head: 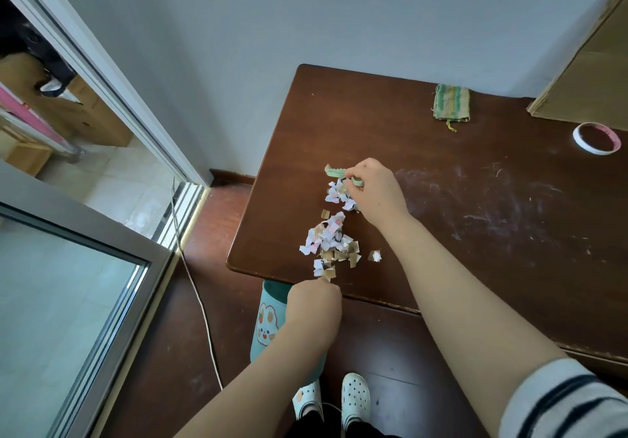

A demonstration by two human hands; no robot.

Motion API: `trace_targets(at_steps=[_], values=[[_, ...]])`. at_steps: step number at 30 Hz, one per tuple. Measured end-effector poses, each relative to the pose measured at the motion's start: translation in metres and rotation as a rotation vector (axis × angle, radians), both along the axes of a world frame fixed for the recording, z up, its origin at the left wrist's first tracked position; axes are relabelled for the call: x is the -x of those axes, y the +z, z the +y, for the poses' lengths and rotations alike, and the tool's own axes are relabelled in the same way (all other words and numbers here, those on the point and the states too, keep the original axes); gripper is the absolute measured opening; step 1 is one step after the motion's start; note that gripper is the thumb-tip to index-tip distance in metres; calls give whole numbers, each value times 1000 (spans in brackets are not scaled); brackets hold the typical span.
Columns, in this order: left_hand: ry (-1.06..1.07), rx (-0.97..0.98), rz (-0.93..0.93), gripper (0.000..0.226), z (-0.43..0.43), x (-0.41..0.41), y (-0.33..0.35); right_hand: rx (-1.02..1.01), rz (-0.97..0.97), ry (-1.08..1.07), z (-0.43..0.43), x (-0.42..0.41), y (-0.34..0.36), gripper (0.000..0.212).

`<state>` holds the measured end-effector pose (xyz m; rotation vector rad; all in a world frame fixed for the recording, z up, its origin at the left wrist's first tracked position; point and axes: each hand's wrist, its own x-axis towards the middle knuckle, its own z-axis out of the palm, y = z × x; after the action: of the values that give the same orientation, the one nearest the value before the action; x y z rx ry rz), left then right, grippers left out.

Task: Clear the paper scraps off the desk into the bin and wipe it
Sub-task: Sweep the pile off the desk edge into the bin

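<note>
dark brown wooden desk (475,217) | teal plastic bin with rabbit picture (268,322): under the desk edge, probably to catch | right hand (373,193): fingers curled over small torn paper scraps (331,237) near the left front corner | left hand (314,296): by the bin, fingers hidden

You have no readable text, label or number here (the teal bin (268,327) carries only a cartoon bunny picture, no lettering).
</note>
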<state>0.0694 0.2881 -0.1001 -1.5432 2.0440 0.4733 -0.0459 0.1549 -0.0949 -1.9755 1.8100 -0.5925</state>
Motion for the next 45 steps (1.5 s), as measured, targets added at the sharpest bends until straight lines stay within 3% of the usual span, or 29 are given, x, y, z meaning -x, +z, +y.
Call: trace_targets(at_steps=[7,15,21,33,40,45], values=[[-14,-79,-47,24,-11,-1,4,-86,-24,48,16,-8,-9,21],[10,-19,6,25,-9,-1,5,-174,-63,186,48,-8,6,19],[13,-14,2,26,-8,0,5,-70,-142,-11,38,25,20,19],[21,2,-7,22,-5,0,-1,-86,67,-191,73,43,29,21],[23,44,9,23,13,4,-5,-151,91,-234,91,47,26,24],[24,66,36,23,26,3,-8,-225,136,-146,107,35,23,31]])
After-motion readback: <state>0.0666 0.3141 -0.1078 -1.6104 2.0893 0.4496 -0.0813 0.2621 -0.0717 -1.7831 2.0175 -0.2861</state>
